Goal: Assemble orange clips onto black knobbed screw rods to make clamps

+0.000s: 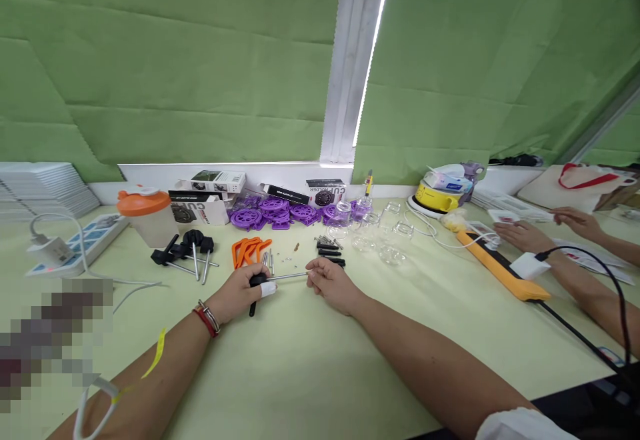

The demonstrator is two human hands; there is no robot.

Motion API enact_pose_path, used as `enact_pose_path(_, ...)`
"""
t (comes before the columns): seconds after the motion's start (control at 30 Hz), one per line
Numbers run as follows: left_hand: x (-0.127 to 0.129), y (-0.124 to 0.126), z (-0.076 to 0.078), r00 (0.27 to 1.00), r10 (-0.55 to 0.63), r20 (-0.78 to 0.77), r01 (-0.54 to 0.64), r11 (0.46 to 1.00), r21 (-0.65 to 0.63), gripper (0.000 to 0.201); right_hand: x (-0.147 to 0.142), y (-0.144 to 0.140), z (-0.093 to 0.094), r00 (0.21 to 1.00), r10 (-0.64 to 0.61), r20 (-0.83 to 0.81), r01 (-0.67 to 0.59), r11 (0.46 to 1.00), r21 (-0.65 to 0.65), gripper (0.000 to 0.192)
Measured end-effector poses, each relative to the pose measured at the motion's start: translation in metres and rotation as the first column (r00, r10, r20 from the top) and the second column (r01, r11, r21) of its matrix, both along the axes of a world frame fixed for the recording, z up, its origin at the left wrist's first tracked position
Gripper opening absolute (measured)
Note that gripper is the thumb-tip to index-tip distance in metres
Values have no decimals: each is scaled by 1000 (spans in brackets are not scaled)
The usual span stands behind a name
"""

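My left hand (240,293) grips the black knob end of a thin metal rod (287,276) that lies level just above the table. A white bandage wraps one of its fingers. My right hand (331,282) pinches the rod's other end between its fingertips. Just beyond my hands lie orange plastic parts (249,249), small screws (327,240) and short black pieces (330,252). Left of those lie black-knobbed rods (187,252).
Purple plastic wheels (277,213), clear jars (373,230), boxes (210,193) and an orange-lidded shaker cup (147,217) stand at the back. A power strip (75,247) lies left, a yellow power strip (503,268) right. Another person's hands (545,230) work at right.
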State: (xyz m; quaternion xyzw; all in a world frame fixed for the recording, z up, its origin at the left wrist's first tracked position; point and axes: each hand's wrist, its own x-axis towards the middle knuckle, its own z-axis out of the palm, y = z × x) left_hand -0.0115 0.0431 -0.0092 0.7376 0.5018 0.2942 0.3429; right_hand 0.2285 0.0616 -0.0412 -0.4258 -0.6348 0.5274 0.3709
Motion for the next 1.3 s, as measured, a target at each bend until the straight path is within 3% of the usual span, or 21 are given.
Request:
enact_pose_path(0.3, 2, -1, 1, 1000, 8, 24, -7, 999, -47, 25, 1, 2, -3, 999, 22, 36, -23, 999, 40, 11)
enact_pose_path(0.93, 1, -1, 1, 1000, -7, 3, 8, 999, -34, 23, 0, 2, -3, 993, 8, 118, -17, 997, 71, 27)
enact_pose_path(1.13, 2, -1, 3, 1000, -5, 12, 6, 999, -44, 24, -1, -1, 2, 1000, 4, 14, -4, 1000, -14, 17)
enact_pose_path(1.3, 3, -1, 3, 1000, -1, 13, 2, 999, -47, 24, -1, 0, 1, 1000, 14, 23, -15, 1000, 1, 10)
